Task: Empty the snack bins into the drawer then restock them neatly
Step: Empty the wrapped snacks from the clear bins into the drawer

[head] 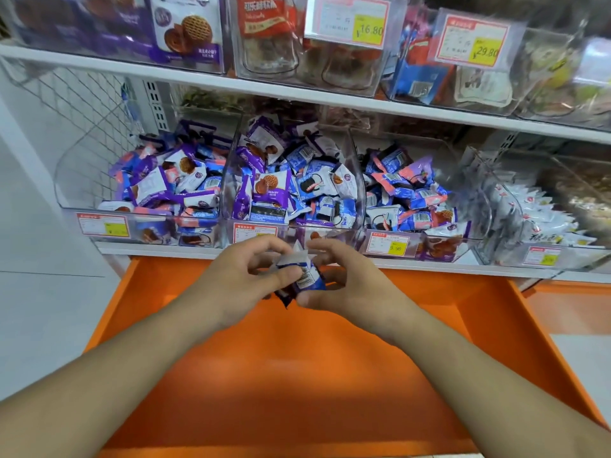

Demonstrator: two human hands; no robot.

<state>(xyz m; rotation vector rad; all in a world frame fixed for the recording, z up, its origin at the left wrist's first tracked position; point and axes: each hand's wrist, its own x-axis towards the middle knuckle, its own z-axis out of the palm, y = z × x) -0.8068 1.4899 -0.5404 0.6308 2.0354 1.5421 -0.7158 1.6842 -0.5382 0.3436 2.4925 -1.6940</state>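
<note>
Both hands meet, left hand (244, 279) and right hand (344, 279) fingers pinching

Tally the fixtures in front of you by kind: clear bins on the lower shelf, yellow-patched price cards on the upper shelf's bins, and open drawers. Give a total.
Clear plastic snack bins on the lower shelf: 4 (far left, middle, third, right)
Price cards with yellow patches on the upper bins: 2 (16.80, 29.80)
Open orange drawer: 1
Total: 7

You see an orange drawer (297, 375), purple, blue and pink snack packs (274, 190), and yellow price tags (370, 30) with red edges.
</note>
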